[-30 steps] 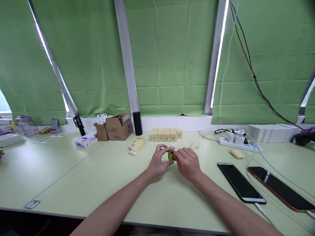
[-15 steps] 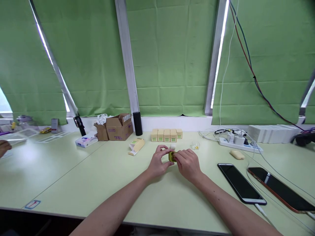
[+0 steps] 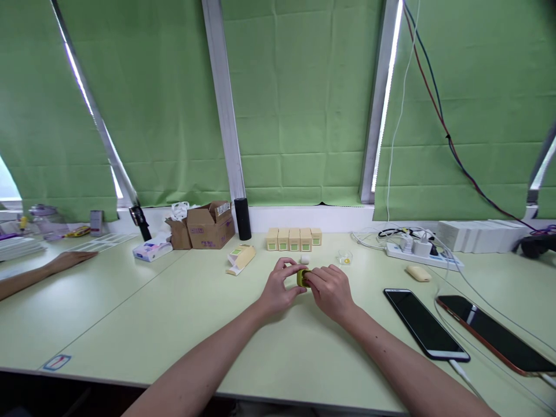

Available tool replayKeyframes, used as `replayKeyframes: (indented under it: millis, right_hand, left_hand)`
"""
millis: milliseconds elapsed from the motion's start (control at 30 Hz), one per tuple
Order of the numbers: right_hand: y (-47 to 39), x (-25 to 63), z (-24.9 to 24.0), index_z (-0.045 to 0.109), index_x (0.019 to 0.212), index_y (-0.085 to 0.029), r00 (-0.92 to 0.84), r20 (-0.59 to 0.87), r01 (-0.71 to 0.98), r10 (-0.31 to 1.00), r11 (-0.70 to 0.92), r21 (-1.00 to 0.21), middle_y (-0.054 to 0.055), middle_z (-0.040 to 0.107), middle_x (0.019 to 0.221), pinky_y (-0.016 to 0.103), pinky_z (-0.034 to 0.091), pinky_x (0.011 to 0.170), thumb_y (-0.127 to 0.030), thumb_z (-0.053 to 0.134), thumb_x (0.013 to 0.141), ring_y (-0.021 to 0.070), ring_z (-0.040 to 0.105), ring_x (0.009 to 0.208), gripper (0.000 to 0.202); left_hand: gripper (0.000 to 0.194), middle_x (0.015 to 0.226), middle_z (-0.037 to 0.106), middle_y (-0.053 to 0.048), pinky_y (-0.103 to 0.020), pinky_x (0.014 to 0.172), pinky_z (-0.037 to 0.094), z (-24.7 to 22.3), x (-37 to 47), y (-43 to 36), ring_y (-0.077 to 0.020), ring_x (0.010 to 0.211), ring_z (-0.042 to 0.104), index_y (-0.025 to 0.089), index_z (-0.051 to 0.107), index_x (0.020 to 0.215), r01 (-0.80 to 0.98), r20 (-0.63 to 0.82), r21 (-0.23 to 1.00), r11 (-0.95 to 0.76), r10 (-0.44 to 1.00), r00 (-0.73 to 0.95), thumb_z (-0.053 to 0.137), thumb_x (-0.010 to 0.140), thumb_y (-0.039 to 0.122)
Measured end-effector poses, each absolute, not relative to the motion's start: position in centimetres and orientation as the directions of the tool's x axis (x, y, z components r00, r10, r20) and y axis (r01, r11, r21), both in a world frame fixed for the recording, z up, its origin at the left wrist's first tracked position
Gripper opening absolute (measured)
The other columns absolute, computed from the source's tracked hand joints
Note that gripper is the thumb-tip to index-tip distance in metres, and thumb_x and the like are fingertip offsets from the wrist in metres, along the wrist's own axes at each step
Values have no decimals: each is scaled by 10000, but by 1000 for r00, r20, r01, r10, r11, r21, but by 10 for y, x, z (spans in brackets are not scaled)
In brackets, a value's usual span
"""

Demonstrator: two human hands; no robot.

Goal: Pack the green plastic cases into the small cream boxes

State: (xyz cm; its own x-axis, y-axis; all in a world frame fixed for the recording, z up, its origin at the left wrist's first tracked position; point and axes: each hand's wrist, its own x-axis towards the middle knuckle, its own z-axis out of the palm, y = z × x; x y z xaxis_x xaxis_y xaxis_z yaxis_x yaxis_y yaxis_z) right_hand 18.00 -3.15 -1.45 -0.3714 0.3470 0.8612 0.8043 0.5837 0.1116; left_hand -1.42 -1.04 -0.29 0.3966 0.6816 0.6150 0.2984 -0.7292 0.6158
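Observation:
Between thumb and fingers, my left hand [image 3: 279,288] grips a small yellow-green square case [image 3: 300,278] just above the table. My right hand [image 3: 332,289] is closed, its fingertips pressed at the right-hand, open-looking side of the case. Whatever those fingertips hold is hidden. Just beyond the hands lies a small white block [image 3: 305,259]. A small clear plastic piece [image 3: 345,258] with a yellow spot rests behind my right hand. Several small cream boxes [image 3: 294,239] with green labels stand in a row farther back. An opened cream carton [image 3: 241,259] lies to their left.
Two phones [image 3: 425,323] and a cream oval case [image 3: 419,273] lie on the right, near a power strip [image 3: 423,255] with trailing cables. Back left are a brown cardboard box [image 3: 211,226], a black cylinder [image 3: 242,219] and a tissue pack [image 3: 153,248]. Another person's hand [image 3: 72,260] rests far left.
The other person's arm has reached farther in over the table at the left. My hands and the case have hardly moved.

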Motion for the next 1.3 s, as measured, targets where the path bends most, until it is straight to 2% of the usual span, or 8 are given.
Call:
replayKeyframes:
  millis: [533,700,833,967,1133,1233,1300]
  right_hand:
    - [-29,182,-20,693,860,-194,-409,856,790,316,591,159,16,677,696,338,246,617,-52,539,911,149,506,608,216]
    - [-27,182,-21,703,895,-209,-408,841,806,356,572,149,26,686,702,337,277,623,-55,521,920,165,513,633,240]
    - [-27,185,-19,699,1066,-209,-395,829,790,396,607,86,50,721,784,338,333,634,-73,498,937,188,548,680,275]
    - [-32,188,-13,653,1115,-202,-317,848,768,424,640,-33,93,738,943,354,431,679,-117,511,926,227,614,794,251]
    - [-37,186,-9,466,1407,-213,-324,828,714,458,692,-103,135,662,1291,426,569,838,-100,530,880,300,614,1159,543]
    - [-34,184,-14,439,1437,-238,-341,813,683,471,719,-130,124,658,1299,456,603,862,-76,507,892,296,630,1165,573]
    - [-30,183,-18,458,1428,-255,-309,817,648,487,736,-193,122,644,1309,465,617,873,-74,498,906,293,631,1177,554]
  left_hand:
    - [510,1194,560,-89,-465,1060,496,-4,-17,-8,-254,1082,606,291,730,1225,331,624,567,-755,655,426,826,742,156]
    - [514,1202,550,-88,-480,1075,484,-4,-18,-6,-262,1111,598,288,723,1229,349,617,561,-751,660,429,820,746,141]
    - [511,1202,526,-78,-492,1079,497,-7,-19,-1,-255,1123,602,288,697,1242,366,633,554,-747,664,398,806,764,140]
    - [490,1209,489,-62,-469,1085,523,-8,-18,2,-232,1131,620,268,667,1215,320,660,588,-743,670,341,806,763,139]
    - [454,1143,507,-59,-460,1059,529,-7,-17,1,-252,1149,595,246,694,1120,393,656,591,-704,703,274,880,708,205]
    - [486,1121,545,-68,-467,1066,502,-7,-16,-1,-273,1187,550,257,708,1132,424,659,565,-708,696,285,909,690,274]
    - [527,1141,574,-78,-466,1072,488,-5,-15,-3,-278,1210,530,270,696,1180,408,656,573,-711,696,292,907,698,304]
